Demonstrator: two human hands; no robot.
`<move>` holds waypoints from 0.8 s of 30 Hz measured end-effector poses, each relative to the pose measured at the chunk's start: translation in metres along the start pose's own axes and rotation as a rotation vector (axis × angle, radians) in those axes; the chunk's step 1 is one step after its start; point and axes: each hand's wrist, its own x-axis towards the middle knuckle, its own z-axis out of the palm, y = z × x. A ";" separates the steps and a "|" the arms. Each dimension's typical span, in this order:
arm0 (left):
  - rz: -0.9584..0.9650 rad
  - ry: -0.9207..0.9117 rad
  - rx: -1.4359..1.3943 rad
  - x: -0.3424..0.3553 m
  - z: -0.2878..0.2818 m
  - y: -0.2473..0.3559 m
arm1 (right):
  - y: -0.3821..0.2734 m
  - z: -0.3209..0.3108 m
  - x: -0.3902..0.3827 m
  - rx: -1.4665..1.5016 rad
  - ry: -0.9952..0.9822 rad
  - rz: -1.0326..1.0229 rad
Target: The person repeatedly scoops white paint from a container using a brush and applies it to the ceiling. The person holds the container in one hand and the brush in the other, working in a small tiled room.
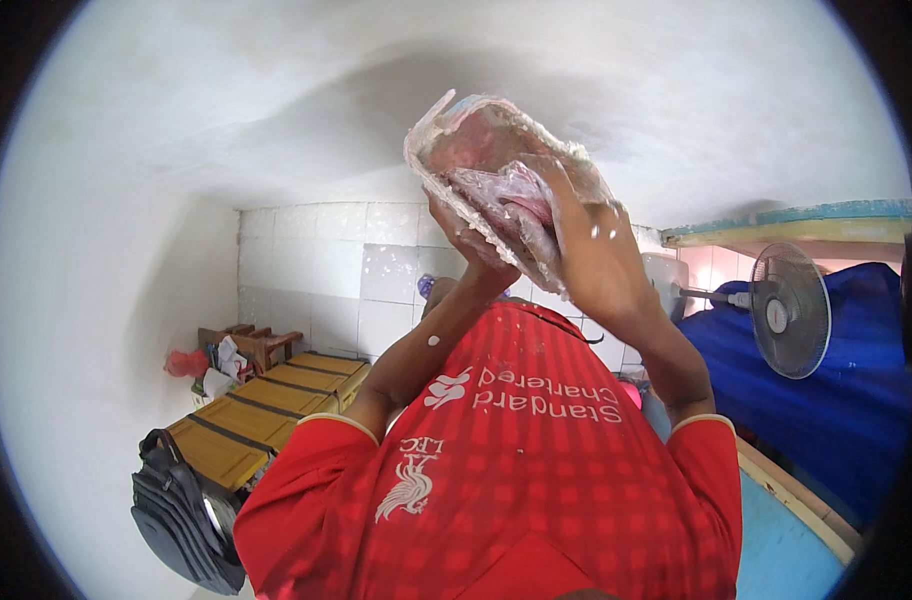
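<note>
Raised against the wall is a pliable, open holder [491, 135] crusted with white plaster-like paste. Its exact kind I cannot make out. Inside its opening lies a crumpled, pinkish-white piece [516, 205], smeared with the same paste. My left hand [473, 245] is closed round the holder's lower left side, its fingers partly hidden behind the rim. At the right side, my right hand [598, 255] is closed on the holder, with its front fingers reaching over the opening beside the crumpled piece. White spots of paste dot my right hand and left forearm.
A white wall [276, 110] rises close in front, above pale tiles [316, 240]. To the right, a fan [791, 310] stands before blue fabric [706, 350]. At the left are a brown panelled piece of furniture [246, 425], a black backpack [181, 510] and a small wooden stool [271, 345].
</note>
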 end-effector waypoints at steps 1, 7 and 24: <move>-0.178 0.041 -0.185 -0.003 -0.006 -0.011 | -0.014 -0.023 0.010 0.151 0.194 -0.232; 0.152 -0.031 0.358 -0.005 -0.008 0.001 | -0.013 -0.016 0.007 0.084 0.132 -0.247; 0.244 -0.025 0.505 -0.012 -0.005 0.010 | -0.015 -0.029 0.015 0.130 -0.097 -0.032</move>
